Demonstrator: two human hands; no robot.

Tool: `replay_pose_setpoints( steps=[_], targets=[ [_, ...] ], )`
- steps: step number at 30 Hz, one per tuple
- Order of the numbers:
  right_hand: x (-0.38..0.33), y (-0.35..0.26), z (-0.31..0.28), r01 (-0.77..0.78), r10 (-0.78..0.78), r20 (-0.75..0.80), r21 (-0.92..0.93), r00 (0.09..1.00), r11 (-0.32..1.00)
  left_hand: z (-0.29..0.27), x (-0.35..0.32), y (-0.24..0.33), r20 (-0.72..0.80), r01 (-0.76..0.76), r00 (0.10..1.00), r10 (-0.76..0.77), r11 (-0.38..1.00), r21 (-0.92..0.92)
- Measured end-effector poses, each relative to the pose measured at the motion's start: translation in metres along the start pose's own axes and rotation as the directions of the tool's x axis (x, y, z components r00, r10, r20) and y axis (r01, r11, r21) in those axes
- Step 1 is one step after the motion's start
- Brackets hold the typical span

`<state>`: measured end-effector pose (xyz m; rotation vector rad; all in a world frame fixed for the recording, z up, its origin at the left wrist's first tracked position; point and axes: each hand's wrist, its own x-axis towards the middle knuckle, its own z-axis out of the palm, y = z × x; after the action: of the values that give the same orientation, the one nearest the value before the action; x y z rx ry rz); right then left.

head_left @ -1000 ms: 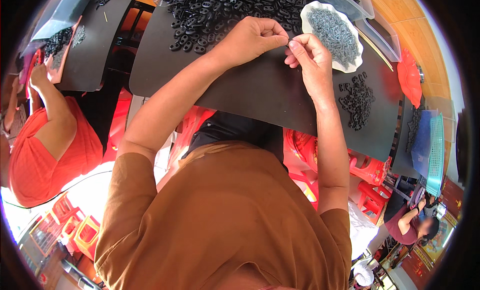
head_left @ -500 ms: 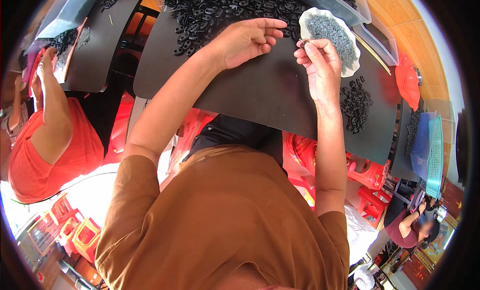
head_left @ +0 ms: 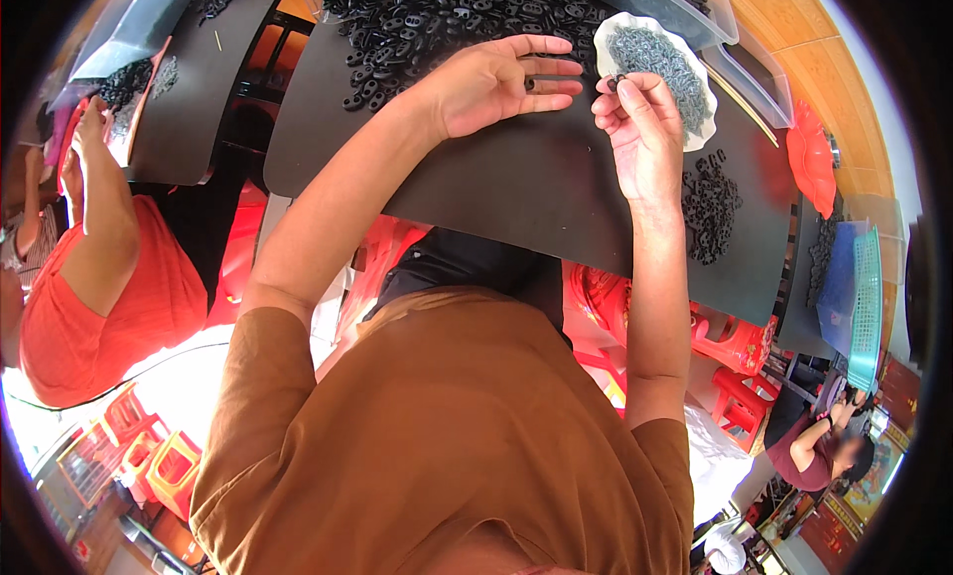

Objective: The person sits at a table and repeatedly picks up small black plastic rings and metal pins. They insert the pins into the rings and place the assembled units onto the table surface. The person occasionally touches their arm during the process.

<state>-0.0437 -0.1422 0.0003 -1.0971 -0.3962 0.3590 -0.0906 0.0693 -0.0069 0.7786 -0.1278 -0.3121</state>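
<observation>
My left hand (head_left: 501, 83) hovers over the front of a black heap, its fingers spread. A small black piece (head_left: 529, 83) shows between its thumb and fingers, partly hidden. My right hand (head_left: 640, 118) pinches another small dark piece (head_left: 617, 80) between thumb and fingertips, just left of a scalloped white dish (head_left: 702, 138). Small grey, wire-like parts (head_left: 655, 64) fill that dish; they may be springs, though single ones are too small to make out. The heap holds many black oval pieces with two holes (head_left: 427, 49). The hands are apart.
A smaller pile of black parts (head_left: 710, 208) lies right of my right wrist on the dark table (head_left: 496, 193). Clear plastic bins (head_left: 685, 19) stand beyond the dish. A red scalloped dish (head_left: 811, 158) is at the right edge. A person in red (head_left: 119, 287) sits at left.
My left hand's fingers have uncurled and spread, bringing a black piece into sight. My right hand has shifted slightly right, still pinching its piece.
</observation>
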Motion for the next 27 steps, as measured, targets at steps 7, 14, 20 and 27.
replay_pose_setpoints(
  steps=[7,14,20,27],
  targets=[
    [0.0,0.0,-0.001,0.011,-0.011,-0.003,-0.006,1.0,1.0,0.009,0.0,0.0,-0.015,-0.001,1.0,0.003,0.996,0.09],
    [0.0,0.001,0.0,0.014,-0.014,-0.007,-0.017,1.0,1.0,0.003,0.003,-0.007,0.015,-0.016,1.0,0.014,0.992,0.129],
    [0.001,0.003,0.001,0.004,-0.004,0.002,-0.028,1.0,1.0,0.005,0.003,-0.01,-0.012,-0.016,1.0,0.018,0.982,0.187],
    [0.0,0.004,0.004,-0.051,0.052,0.004,-0.058,0.999,0.997,0.004,0.003,-0.013,-0.062,0.005,0.998,0.014,0.955,0.297]
  ],
)
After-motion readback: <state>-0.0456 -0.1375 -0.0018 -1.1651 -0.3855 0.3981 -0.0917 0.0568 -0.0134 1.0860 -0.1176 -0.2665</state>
